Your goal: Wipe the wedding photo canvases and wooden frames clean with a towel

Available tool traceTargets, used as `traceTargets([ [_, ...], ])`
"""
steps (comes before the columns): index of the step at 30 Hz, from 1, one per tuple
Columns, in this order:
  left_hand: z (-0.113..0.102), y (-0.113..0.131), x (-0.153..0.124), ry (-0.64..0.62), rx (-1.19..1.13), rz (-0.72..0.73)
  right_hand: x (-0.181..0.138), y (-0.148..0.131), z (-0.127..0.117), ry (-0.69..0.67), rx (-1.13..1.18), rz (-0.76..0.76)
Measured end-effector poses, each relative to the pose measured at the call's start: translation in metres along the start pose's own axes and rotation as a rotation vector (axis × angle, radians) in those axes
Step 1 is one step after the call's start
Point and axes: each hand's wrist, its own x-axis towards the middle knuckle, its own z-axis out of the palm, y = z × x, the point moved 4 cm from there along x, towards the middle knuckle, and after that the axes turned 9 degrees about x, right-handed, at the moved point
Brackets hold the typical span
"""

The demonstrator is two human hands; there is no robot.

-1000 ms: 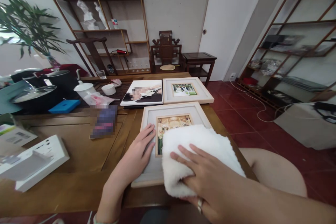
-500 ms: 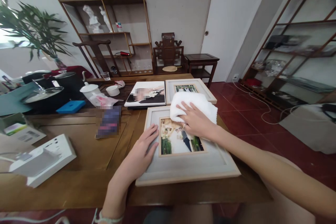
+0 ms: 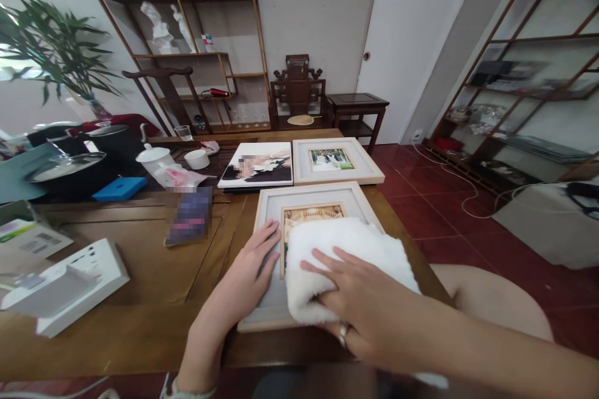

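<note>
A pale wooden picture frame point(image 3: 309, 196) with a photo lies flat at the near edge of the wooden table point(image 3: 140, 262). My left hand point(image 3: 248, 271) rests flat on the frame's left border, fingers stretched out. My right hand point(image 3: 355, 299) presses a white fluffy cloth point(image 3: 346, 249) onto the near half of the frame, fingers wrapped over the cloth's near edge. The cloth covers most of the photo; only its top strip shows.
A second framed photo point(image 3: 333, 161) and an unframed print point(image 3: 258, 166) lie farther back. A white box point(image 3: 70, 283) sits at the left, a small booklet point(image 3: 189, 217) mid-table, pots and a white teapot point(image 3: 153, 157) behind. Shelves line both walls.
My right hand drew the cloth from the frame's far right corner back toward me over the photo. My left hand stayed on the left border.
</note>
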Motion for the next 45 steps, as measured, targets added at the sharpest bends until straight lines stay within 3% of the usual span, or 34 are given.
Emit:
traceTargets([
  [7, -0.002, 0.001, 0.000, -0.003, -0.017, -0.015, 0.049, 0.073, -0.013, 0.196, -0.184, 0.139],
  [11, -0.003, 0.001, 0.001, -0.003, -0.028, -0.021, 0.067, 0.095, -0.027, 0.227, -0.280, 0.184],
  [15, -0.003, 0.001, 0.002, -0.005, -0.026, -0.021, 0.064, 0.082, -0.028, 0.161, -0.271, 0.134],
  [22, -0.001, 0.000, 0.000, 0.014, -0.008, -0.006, 0.011, 0.002, -0.013, -0.055, -0.129, -0.038],
  [26, -0.002, 0.001, 0.001, 0.034, -0.012, 0.000, -0.006, -0.019, -0.013, -0.103, -0.074, -0.075],
  [29, -0.002, 0.001, 0.001, 0.030, -0.015, 0.000, -0.002, -0.011, -0.012, -0.084, -0.007, -0.065],
  [33, -0.002, 0.002, 0.000, 0.010, -0.022, -0.005, 0.019, 0.022, -0.007, 0.015, 0.006, -0.017],
  [40, -0.004, 0.003, -0.001, 0.013, -0.017, -0.012, 0.065, 0.082, -0.019, 0.199, -0.249, 0.157],
  [45, -0.004, 0.002, 0.000, 0.016, -0.019, -0.001, 0.079, 0.083, -0.022, 0.154, -0.278, 0.157],
])
